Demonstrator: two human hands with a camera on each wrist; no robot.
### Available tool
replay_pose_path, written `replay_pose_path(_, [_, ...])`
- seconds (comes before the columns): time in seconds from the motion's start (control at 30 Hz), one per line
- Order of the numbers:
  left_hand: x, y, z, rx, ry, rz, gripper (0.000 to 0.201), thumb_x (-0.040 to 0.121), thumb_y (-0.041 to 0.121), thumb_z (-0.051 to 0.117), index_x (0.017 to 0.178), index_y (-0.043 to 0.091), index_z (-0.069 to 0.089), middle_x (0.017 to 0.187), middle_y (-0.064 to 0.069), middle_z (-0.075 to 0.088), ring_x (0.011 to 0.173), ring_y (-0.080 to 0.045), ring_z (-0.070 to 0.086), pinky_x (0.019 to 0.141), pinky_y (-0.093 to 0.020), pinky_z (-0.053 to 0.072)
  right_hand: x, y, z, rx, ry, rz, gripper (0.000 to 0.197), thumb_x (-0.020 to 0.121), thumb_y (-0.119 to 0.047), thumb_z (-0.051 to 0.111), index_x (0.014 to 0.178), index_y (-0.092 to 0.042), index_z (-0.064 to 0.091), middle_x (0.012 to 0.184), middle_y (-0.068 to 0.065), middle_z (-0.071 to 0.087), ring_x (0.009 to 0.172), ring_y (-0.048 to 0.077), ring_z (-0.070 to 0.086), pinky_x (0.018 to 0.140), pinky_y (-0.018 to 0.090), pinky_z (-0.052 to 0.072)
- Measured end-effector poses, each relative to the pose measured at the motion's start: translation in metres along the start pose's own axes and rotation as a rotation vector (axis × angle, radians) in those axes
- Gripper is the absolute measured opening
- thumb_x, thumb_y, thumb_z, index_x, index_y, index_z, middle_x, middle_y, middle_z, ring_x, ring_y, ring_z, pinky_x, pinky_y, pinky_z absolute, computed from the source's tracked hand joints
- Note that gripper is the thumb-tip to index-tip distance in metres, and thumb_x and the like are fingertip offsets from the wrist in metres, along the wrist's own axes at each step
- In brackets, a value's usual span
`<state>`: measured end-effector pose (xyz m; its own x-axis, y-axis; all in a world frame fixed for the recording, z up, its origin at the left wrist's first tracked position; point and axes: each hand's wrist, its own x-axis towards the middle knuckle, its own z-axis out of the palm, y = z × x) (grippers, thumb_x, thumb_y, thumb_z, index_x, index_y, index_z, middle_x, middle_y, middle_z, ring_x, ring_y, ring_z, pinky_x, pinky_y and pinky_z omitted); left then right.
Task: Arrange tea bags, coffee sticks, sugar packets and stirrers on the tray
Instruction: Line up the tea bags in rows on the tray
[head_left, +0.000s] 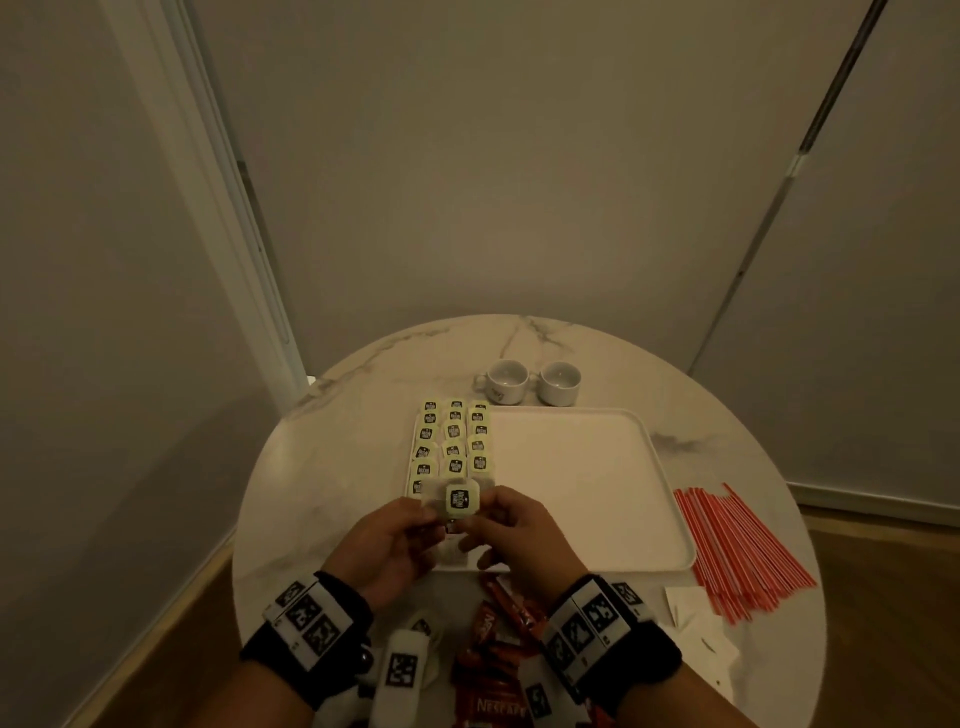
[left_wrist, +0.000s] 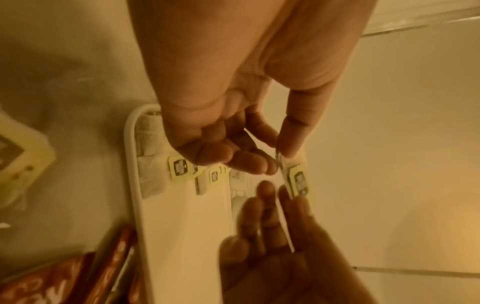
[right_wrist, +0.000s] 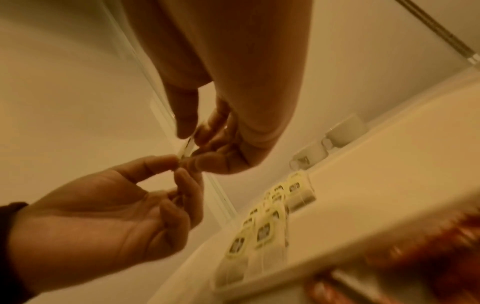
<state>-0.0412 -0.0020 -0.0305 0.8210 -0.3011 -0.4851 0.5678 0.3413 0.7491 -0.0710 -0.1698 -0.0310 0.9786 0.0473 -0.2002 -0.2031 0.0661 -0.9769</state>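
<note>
Both hands, my left hand (head_left: 387, 540) and right hand (head_left: 511, 530), pinch one tea bag (head_left: 460, 499) above the tray's (head_left: 597, 483) near-left corner. I judge it needs laying down beside the rows of tea bags (head_left: 452, 447), still the tea-bag step.

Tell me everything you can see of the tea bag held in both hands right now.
The tea bag is a thin, pale, translucent sachet with a square light-yellow tag bearing a dark logo; the lettering is unreadable. It is held flat, tag facing up, above the near left part of the white tray, just in front of the rows of tea bags laid there. The left hand pinches its left edge, the right hand its right edge. It appears clear of the tray.
</note>
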Motion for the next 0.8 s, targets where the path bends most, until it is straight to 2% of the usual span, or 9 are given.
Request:
replay_pose_path(0.07, [0.002, -0.006, 0.006, 0.090, -0.039, 0.010, 0.031, 0.080, 0.003, 0.061, 0.111, -0.002, 0.060, 0.087, -0.013, 0.064, 0.069, -0.018, 0.058, 0.058, -0.030, 0.040, 0.005, -0.010, -0.005, -0.072, 0.044, -0.051, 0.005, 0.088, -0.005, 0.063, 0.092, -0.006, 0.064, 0.082, 0.014, 0.070, 0.069, 0.019, 0.064, 0.054, 0.026, 0.048])
replay_pose_path(0.1, [0.002, -0.006, 0.010, 0.145, -0.040, 0.033, 0.034, 0.081, 0.002, 0.061, 0.115, -0.002, 0.058, 0.088, -0.014, 0.064, 0.069, -0.018, 0.058, 0.058, -0.029, 0.041, 0.007, -0.015, -0.008, -0.121, 0.054, -0.071, 0.003, 0.088, -0.005, 0.062, 0.089, -0.008, 0.064, 0.080, 0.012, 0.069, 0.068, 0.018, 0.064, 0.052, 0.025, 0.047])
replay_pose_path(0.2, [0.003, -0.004, 0.017, 0.213, -0.034, 0.115, 0.024, 0.088, 0.010, 0.060, 0.112, 0.007, 0.062, 0.091, -0.014, 0.066, 0.068, -0.022, 0.059, 0.055, -0.028, 0.041, 0.013, -0.026, -0.017, -0.320, 0.060, -0.099, 0.006, 0.086, -0.009, 0.064, 0.082, -0.013, 0.062, 0.070, 0.005, 0.066, 0.060, 0.012, 0.060, 0.048, 0.019, 0.042])
replay_pose_path(0.33, [0.007, -0.003, 0.019, 0.385, 0.051, 0.277, 0.015, 0.090, 0.014, 0.062, 0.098, 0.005, 0.070, 0.084, -0.016, 0.069, 0.066, -0.021, 0.061, 0.056, -0.030, 0.047, 0.019, -0.034, -0.022, -0.537, 0.054, -0.101, 0.004, 0.084, -0.009, 0.066, 0.086, -0.010, 0.063, 0.066, -0.001, 0.062, 0.050, 0.001, 0.054, 0.046, 0.010, 0.038])
replay_pose_path(0.43, [0.009, -0.006, 0.024, 0.334, 0.088, 0.295, 0.010, 0.089, 0.006, 0.061, 0.092, 0.002, 0.070, 0.074, -0.012, 0.069, 0.066, -0.022, 0.061, 0.058, -0.032, 0.049, 0.020, -0.031, -0.020, -0.412, 0.071, -0.064, 0.015, 0.082, -0.007, 0.067, 0.096, -0.007, 0.063, 0.076, 0.010, 0.067, 0.057, 0.009, 0.058, 0.046, 0.019, 0.042])
replay_pose_path(0.5, [0.009, -0.008, 0.028, 0.259, 0.089, 0.287, 0.011, 0.089, 0.004, 0.060, 0.095, 0.001, 0.069, 0.078, -0.013, 0.070, 0.066, -0.021, 0.062, 0.060, -0.033, 0.051, 0.019, -0.024, -0.017, -0.292, 0.099, -0.034, 0.018, 0.080, -0.010, 0.071, 0.095, -0.007, 0.061, 0.077, 0.012, 0.068, 0.061, 0.014, 0.060, 0.047, 0.025, 0.045])
replay_pose_path(0.63, [0.010, -0.011, 0.032, 0.224, 0.066, 0.268, 0.015, 0.089, 0.006, 0.059, 0.100, 0.007, 0.069, 0.088, -0.014, 0.073, 0.072, -0.021, 0.066, 0.066, -0.033, 0.056, 0.016, -0.011, -0.013, -0.173, 0.154, -0.030, 0.017, 0.080, -0.011, 0.074, 0.089, -0.003, 0.062, 0.069, 0.005, 0.065, 0.059, 0.016, 0.059, 0.051, 0.029, 0.048])
replay_pose_path(0.7, [0.012, -0.011, 0.032, 0.264, 0.083, 0.270, 0.015, 0.089, 0.014, 0.062, 0.102, 0.015, 0.071, 0.091, -0.008, 0.073, 0.077, -0.021, 0.066, 0.066, -0.034, 0.054, 0.017, -0.009, -0.013, -0.191, 0.159, -0.055, 0.008, 0.081, -0.007, 0.072, 0.084, -0.009, 0.065, 0.069, 0.002, 0.066, 0.060, 0.014, 0.060, 0.055, 0.030, 0.049])
replay_pose_path(0.8, [0.020, -0.008, 0.028, 0.389, 0.171, 0.355, 0.013, 0.089, 0.024, 0.064, 0.095, 0.023, 0.075, 0.081, 0.003, 0.072, 0.071, -0.015, 0.060, 0.058, -0.029, 0.046, 0.018, -0.011, -0.014, -0.282, 0.123, -0.093, 0.013, 0.082, -0.004, 0.067, 0.082, -0.017, 0.067, 0.068, -0.005, 0.065, 0.060, 0.010, 0.058, 0.056, 0.026, 0.050])
